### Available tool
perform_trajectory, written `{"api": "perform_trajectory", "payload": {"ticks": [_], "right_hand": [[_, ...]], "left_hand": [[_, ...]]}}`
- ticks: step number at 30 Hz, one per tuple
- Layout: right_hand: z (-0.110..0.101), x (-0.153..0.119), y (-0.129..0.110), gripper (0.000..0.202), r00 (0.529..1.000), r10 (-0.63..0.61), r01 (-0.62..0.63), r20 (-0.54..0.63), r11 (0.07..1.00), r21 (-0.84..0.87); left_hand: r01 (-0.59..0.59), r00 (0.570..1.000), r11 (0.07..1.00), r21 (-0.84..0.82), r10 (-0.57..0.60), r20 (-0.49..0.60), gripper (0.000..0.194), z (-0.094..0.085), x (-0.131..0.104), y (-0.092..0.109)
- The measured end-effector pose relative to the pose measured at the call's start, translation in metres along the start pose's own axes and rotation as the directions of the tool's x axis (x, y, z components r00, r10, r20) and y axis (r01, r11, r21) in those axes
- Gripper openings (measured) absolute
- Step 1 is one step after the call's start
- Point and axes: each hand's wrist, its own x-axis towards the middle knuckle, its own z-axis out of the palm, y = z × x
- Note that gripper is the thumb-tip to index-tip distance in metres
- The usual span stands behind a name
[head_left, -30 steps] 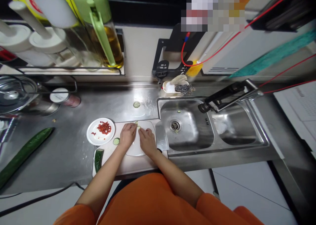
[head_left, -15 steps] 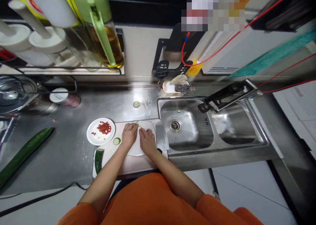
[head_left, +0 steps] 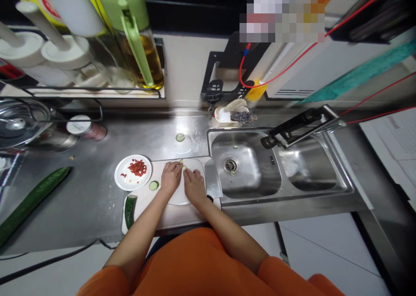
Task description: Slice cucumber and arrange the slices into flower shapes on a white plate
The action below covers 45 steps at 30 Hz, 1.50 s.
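Both my hands meet over a white plate (head_left: 182, 197) that lies on the cutting board (head_left: 147, 207). The fingers of my left hand (head_left: 170, 177) are bent and closed at a pale cucumber slice (head_left: 181, 161) near the plate's far edge. Beside it, my right hand (head_left: 195, 187) pinches another small cucumber piece (head_left: 184, 168) at its fingertips. Part of the slices is hidden by the fingers. To the left on the board lie a loose cucumber round (head_left: 154, 185) and a cut cucumber length (head_left: 129, 211). A cleaver (head_left: 213, 181) rests at the board's right end.
A small plate (head_left: 118, 179) of chopped red bits overlaps the board's left corner. A whole cucumber (head_left: 35, 200) lies far left. Another slice (head_left: 180, 137) sits on the steel counter behind. The double sink (head_left: 247, 192) with its faucet (head_left: 302, 125) is to the right.
Almost nothing differs. The view has shifted very slightly, and both hands keep their place over the plate.
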Motion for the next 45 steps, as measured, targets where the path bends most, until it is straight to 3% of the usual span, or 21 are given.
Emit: {"api": "perform_trajectory", "payload": {"ticks": [7, 11, 16, 20, 22, 27, 33, 39, 45], "right_hand": [[0.000, 0.000, 0.000, 0.046, 1.000, 0.007, -0.007, 0.004, 1.000, -0.008], [0.001, -0.002, 0.002, 0.044, 1.000, 0.001, -0.001, -0.026, 1.000, -0.012], [-0.001, -0.012, 0.007, 0.041, 0.998, 0.027, -0.028, -0.053, 0.999, -0.023], [-0.003, -0.025, 0.011, 0.039, 0.997, 0.041, -0.042, -0.068, 0.999, -0.015], [-0.004, -0.031, 0.012, 0.039, 0.997, 0.042, -0.043, -0.063, 0.999, -0.017], [-0.003, -0.041, 0.009, 0.037, 0.998, 0.024, -0.026, -0.051, 0.999, -0.027], [-0.004, -0.047, 0.001, 0.036, 1.000, -0.002, 0.000, -0.029, 0.999, -0.052], [-0.005, -0.049, -0.001, 0.036, 1.000, -0.013, 0.012, -0.020, 0.998, -0.055], [-0.005, -0.050, -0.003, 0.035, 0.999, -0.029, 0.028, -0.019, 0.998, -0.050]], "left_hand": [[0.005, 1.000, 1.000, -0.012, -0.005, -0.006, 0.027, -0.003, 0.001, 0.004], [0.029, 0.998, 0.998, -0.054, -0.032, -0.059, 0.028, -0.015, -0.001, 0.007], [0.197, 0.968, 0.976, -0.092, -0.208, -0.139, 0.029, -0.051, -0.026, -0.002], [0.412, 0.894, 0.911, -0.032, -0.410, -0.178, 0.028, -0.077, -0.065, -0.015], [0.495, 0.859, 0.869, 0.002, -0.489, -0.149, 0.029, -0.083, -0.083, -0.021], [0.550, 0.833, 0.833, 0.053, -0.543, -0.102, 0.032, -0.079, -0.101, -0.027], [0.509, 0.861, 0.852, 0.124, -0.504, -0.068, 0.038, -0.070, -0.096, -0.031], [0.472, 0.878, 0.857, 0.208, -0.478, -0.024, 0.032, -0.070, -0.095, -0.026], [0.508, 0.853, 0.828, 0.237, -0.522, -0.005, 0.033, -0.073, -0.094, -0.017]]}}
